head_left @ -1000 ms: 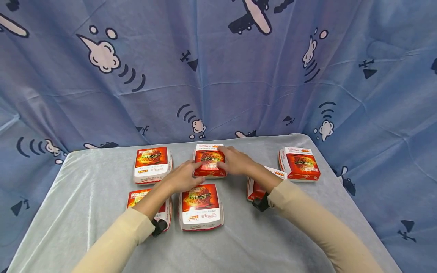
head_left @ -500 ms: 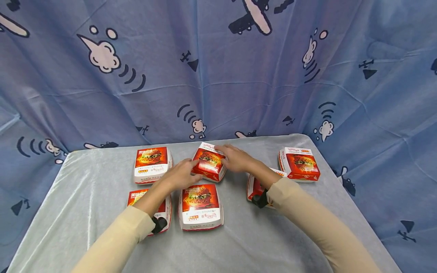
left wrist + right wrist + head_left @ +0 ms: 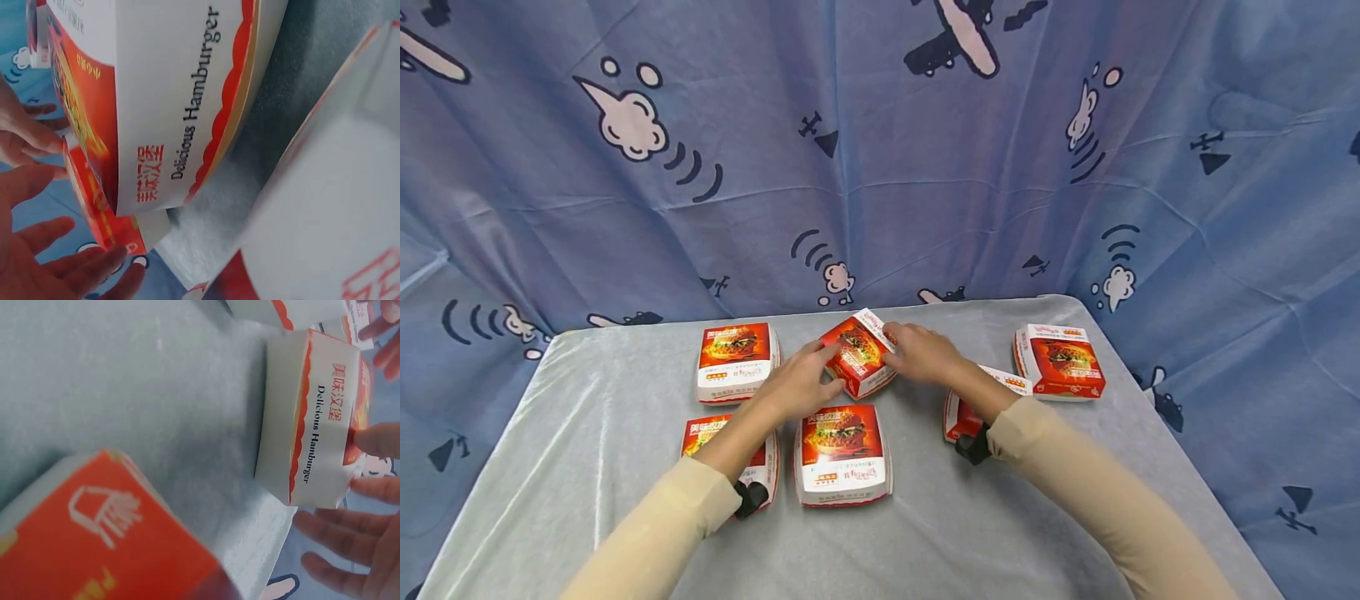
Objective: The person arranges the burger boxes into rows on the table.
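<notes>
In the head view a red and white hamburger box (image 3: pixel 857 354) lies turned askew at the back middle of the table, between both hands. My left hand (image 3: pixel 805 383) is at its left side with fingers spread. In the left wrist view those fingers (image 3: pixel 44 237) look loosely extended near the box's corner. At the box's right side is my right hand (image 3: pixel 925 354). Its thumb (image 3: pixel 378 439) touches the lid in the right wrist view, the other fingers fanned out near the box's edge. The far fingertips are partly hidden.
Matching boxes lie around: back left (image 3: pixel 737 362), front left (image 3: pixel 707 429) partly under the left forearm, front middle (image 3: pixel 842 458), far right (image 3: pixel 1063 362), and one under the right forearm (image 3: pixel 958 417). A grey cloth covers the table (image 3: pixel 925 533); a blue patterned curtain (image 3: pixel 880 167) hangs behind.
The middle back box has turned clockwise as I see it, its white strip swinging from the far edge to the upper right. Both hands stayed around it, shifting slightly. The other boxes have not moved.
</notes>
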Demonstrator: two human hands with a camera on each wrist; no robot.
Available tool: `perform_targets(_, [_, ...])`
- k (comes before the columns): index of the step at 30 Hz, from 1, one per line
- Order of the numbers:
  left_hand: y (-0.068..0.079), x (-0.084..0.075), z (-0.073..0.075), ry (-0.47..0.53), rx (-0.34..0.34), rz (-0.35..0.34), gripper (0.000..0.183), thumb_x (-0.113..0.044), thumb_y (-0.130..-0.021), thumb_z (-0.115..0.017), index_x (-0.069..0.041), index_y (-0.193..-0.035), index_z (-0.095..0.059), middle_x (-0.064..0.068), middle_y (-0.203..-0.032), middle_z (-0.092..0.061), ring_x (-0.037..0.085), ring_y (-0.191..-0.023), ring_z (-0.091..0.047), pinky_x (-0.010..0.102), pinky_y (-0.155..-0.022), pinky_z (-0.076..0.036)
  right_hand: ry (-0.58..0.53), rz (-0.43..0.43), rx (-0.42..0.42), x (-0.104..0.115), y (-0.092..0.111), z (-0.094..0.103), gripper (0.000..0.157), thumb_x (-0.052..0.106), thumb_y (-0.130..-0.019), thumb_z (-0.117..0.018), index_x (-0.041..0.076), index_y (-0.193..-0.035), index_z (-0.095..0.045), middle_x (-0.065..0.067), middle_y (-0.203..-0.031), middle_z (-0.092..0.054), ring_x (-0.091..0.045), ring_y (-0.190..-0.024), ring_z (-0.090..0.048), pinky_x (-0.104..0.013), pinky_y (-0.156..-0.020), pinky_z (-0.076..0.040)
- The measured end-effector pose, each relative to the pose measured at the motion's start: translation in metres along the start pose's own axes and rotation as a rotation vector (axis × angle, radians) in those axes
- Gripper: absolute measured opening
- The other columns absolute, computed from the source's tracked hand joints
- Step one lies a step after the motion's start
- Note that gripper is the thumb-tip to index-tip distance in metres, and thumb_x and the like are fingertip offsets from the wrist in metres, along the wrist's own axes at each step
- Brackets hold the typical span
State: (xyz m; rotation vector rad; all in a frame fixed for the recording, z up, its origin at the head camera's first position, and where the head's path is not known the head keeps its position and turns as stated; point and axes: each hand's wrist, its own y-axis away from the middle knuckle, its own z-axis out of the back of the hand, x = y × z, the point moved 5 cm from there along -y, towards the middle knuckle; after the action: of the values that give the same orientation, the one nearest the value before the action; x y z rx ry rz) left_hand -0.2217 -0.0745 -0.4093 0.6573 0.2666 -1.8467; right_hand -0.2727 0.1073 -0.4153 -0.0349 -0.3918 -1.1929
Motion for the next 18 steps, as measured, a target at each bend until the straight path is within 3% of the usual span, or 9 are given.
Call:
perform_targets(5, [0.000,-0.007,-0.004,0.010,0.023,-0.051,0.061,-0.026,-0.096,-0.065,-0.010,-0.151,-0.044,0.021,-0.156,-0.034,0.038,-0.142,-0.035,0.054,-0.112,-0.032,0.049,-0.026,-0.067,0.002,0.002,-0.001,0.049,0.031,-0.095,-0.064,0.007,-0.136,-0.055,-0.014,-0.120,-0.066,-0.031,-0.103,-0.065,-0.051,-0.084,-0.052])
perform_targets(11, [0.001,-0.011,-0.012,-0.007,0.068,-0.126,0.049,-0.021,-0.097,-0.064,-0.007,-0.143,-0.054,0.023,-0.153,-0.038,0.040,-0.138,-0.041,0.051,-0.112,-0.034,0.057,-0.029,-0.101,0.005,0.004,-0.002,0.047,0.033,-0.094,-0.065,0.005,-0.131,-0.058,-0.014,-0.112,-0.069,-0.029,-0.091,-0.065,-0.050,-0.076,-0.053])
perform_targets(18, [0.002,-0.010,-0.013,-0.021,0.062,-0.109,0.055,-0.020,-0.096,-0.065,-0.008,-0.148,-0.049,0.026,-0.154,-0.035,0.042,-0.138,-0.040,0.052,-0.111,-0.034,0.063,-0.024,-0.104,0.010,0.007,-0.003,0.048,0.033,-0.093,-0.065,0.003,-0.131,-0.059,-0.012,-0.104,-0.069,-0.027,-0.087,-0.064,-0.049,-0.076,-0.053])
